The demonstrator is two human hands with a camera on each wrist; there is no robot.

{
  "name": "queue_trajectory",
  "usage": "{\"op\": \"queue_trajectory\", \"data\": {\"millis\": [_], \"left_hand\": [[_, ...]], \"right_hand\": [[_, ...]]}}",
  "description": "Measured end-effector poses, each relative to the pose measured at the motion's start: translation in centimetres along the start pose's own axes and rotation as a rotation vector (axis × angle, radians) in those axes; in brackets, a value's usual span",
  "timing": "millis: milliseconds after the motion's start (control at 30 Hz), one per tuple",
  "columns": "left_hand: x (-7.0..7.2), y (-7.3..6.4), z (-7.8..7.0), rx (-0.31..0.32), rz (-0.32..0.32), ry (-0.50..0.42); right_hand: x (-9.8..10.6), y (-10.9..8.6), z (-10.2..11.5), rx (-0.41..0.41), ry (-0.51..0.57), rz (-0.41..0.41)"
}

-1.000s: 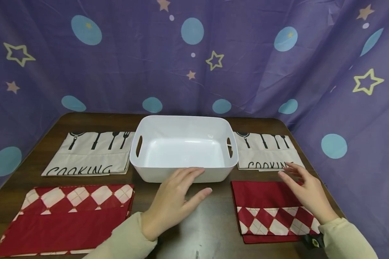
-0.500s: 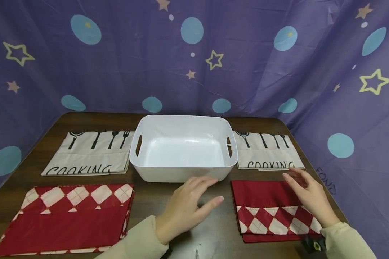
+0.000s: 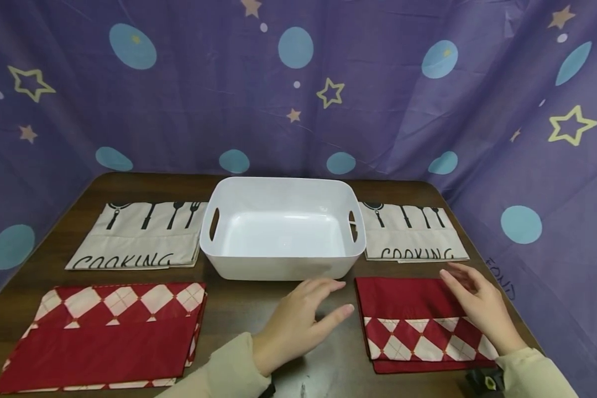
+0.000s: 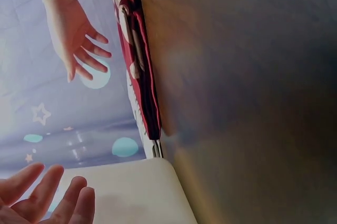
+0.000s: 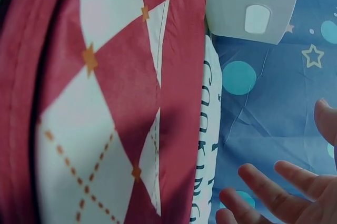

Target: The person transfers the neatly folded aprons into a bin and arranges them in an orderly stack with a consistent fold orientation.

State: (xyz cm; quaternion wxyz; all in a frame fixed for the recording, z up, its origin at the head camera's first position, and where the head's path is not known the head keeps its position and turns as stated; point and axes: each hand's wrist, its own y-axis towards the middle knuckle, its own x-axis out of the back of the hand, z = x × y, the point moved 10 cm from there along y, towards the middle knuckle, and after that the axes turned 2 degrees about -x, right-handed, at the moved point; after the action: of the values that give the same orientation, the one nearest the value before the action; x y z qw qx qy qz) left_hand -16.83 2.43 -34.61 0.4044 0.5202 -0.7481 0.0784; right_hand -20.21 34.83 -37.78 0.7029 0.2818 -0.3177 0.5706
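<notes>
My left hand (image 3: 300,326) hovers over the table in front of the white plastic basin (image 3: 278,267), fingers relaxed and holding nothing. In the left wrist view its fingertips (image 4: 50,187) appear beside the basin wall. Above the right-hand folded red cloth (image 3: 398,296), which has a band of white diamonds, hangs my right hand (image 3: 485,309), its fingers loosely bent and nothing in them. The right wrist view has this hand (image 5: 300,197) above the red cloth and a white cloth (image 5: 210,129) lettered COOKING.
Another folded red diamond cloth (image 3: 104,354) lies front left. White COOKING cloths flank the basin, one on the left (image 3: 144,243) and one on the right (image 3: 408,237). A purple curtain (image 3: 194,110) surrounds the far edge of the brown table (image 3: 273,320).
My left hand has moved right and toward me, away from the basin's front wall. The right hand has shifted slightly right. Cloths and basin stay where they were.
</notes>
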Motion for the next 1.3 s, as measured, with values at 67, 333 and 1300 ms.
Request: {"op": "queue_trajectory", "data": {"millis": [67, 333, 1300], "left_hand": [[-0.4, 0.1, 0.1, 0.013, 0.02, -0.019], [-1.6, 0.3, 0.3, 0.026, 0.045, -0.094], [-4.5, 1.0, 1.2, 0.165, 0.118, -0.373]], "right_hand": [[-0.1, 0.0, -0.4, -0.019, -0.008, 0.013], [-0.3, 0.3, -1.4, -0.057, -0.033, 0.021], [-0.1, 0.4, -5.4, -0.167, -0.043, 0.064]]}}
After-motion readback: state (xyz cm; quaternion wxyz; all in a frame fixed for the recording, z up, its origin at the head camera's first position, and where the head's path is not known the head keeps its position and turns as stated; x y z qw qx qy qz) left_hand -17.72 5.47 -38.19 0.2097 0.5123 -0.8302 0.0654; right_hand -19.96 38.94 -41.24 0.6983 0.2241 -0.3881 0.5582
